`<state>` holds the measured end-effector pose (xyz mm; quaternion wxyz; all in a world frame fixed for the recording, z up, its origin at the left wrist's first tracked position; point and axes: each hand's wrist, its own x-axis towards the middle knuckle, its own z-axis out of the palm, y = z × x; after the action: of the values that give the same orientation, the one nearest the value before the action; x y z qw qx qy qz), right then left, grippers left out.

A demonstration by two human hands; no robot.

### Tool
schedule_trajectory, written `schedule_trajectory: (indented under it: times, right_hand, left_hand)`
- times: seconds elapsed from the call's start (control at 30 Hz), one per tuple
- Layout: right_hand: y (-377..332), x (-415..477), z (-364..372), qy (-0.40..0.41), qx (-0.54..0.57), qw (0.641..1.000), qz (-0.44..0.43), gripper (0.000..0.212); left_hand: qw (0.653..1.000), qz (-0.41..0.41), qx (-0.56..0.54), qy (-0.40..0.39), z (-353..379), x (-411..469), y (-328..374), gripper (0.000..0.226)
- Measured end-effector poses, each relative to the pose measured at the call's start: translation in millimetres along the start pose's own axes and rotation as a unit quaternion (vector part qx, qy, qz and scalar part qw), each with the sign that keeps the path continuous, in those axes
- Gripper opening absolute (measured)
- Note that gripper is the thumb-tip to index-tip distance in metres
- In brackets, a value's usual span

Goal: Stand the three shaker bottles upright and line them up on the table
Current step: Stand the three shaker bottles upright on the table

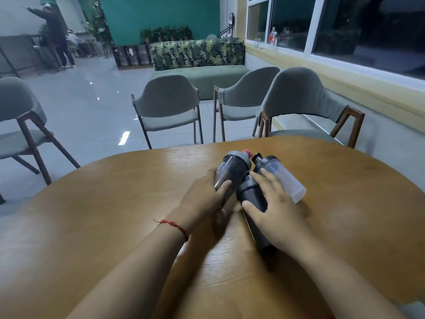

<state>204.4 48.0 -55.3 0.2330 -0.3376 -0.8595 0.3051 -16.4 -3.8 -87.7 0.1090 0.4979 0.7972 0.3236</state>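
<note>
Three shaker bottles lie on their sides, bunched together on the round wooden table (115,215). The dark bottle with a grey lid and red cap (232,168) lies at the left, with my left hand (204,196) wrapped on its lower body. A black bottle (249,196) lies in the middle, and my right hand (273,208) grips it with thumb on its left side and fingers spread over the top. A clear frosted bottle with a black lid (284,178) lies at the right, touching my right fingers.
Three grey padded chairs (167,107) stand beyond the table's far edge, one (299,100) close to the rim at the right. Another chair (18,125) stands at the left. A person stands far back at the left.
</note>
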Motion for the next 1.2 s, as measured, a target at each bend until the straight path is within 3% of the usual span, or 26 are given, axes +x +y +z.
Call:
schedule_trajectory:
  times: [0.3, 0.43, 0.53, 0.63, 0.73, 1.03, 1.2]
  right_hand:
    - [-82.8, 80.9, 12.5, 0.041, -0.043, 0.997, -0.038, 0.072]
    - [-114.6, 105.7, 43.2, 0.006, 0.085, 0.996, 0.015, 0.098]
    - [-129.6, 117.6, 77.2, -0.015, 0.194, 0.98, 0.05, 0.095]
    - [-140.3, 125.6, 106.4, -0.012, 0.258, 0.964, 0.057, 0.114]
    - [-146.5, 132.3, 126.3, -0.012, 0.305, 0.95, 0.059, 0.115]
    - [-143.2, 134.0, 174.1, 0.018, 0.177, 0.983, -0.049, 0.126]
    - [-133.4, 132.7, 179.4, -0.007, 0.192, 0.98, -0.045, 0.12]
  left_hand:
    - [0.965, 0.036, -0.234, 0.109, -51.5, -35.3, -62.3, 0.048]
    - [0.949, 0.045, -0.277, 0.144, -70.2, -45.8, -82.6, 0.054]
    - [0.94, 0.052, -0.297, 0.159, -85.5, -48.1, -94.8, 0.053]
    - [0.939, 0.046, -0.297, 0.168, -94.3, -47.7, -106.8, 0.054]
    - [0.94, 0.032, -0.295, 0.17, -98.8, -42.8, -121.3, 0.055]
    - [0.94, 0.002, -0.301, 0.16, -89.9, -32.5, -146.4, 0.062]
    - [0.944, -0.023, -0.284, 0.167, -87.9, -29.0, -149.8, 0.064]
